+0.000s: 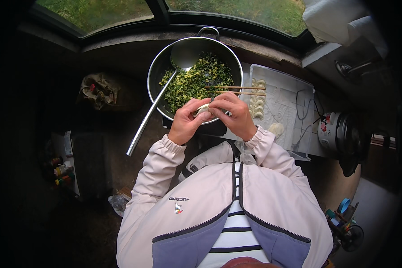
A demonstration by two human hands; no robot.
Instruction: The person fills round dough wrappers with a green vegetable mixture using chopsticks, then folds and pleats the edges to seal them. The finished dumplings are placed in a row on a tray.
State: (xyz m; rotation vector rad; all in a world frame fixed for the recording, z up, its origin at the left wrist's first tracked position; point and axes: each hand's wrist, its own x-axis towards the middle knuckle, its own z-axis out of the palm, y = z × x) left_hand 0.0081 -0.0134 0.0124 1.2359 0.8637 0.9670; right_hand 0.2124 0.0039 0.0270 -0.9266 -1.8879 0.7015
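Note:
Over the near rim of a deep metal pan (149,78), my left hand (187,119) and my right hand (232,110) both pinch one pale dumpling (202,109) between their fingertips. Its edge is partly hidden by the fingers. Chopped green and yellow filling (194,85) covers the pan's bottom. A long-handled metal ladle (150,115) leans across the left rim, its bowl resting toward the back. Two wooden chopsticks (254,88) reach from the filling over the right rim, above the edge of a clear plastic box.
Rows of folded dumplings (258,104) and round dough wrappers (276,129) lie in the clear plastic box (313,110). To its right stands a rice cooker (331,130). A window ledge (261,50) runs behind the pan. At left sit a crumpled bag (98,90) and a small cabinet (90,164).

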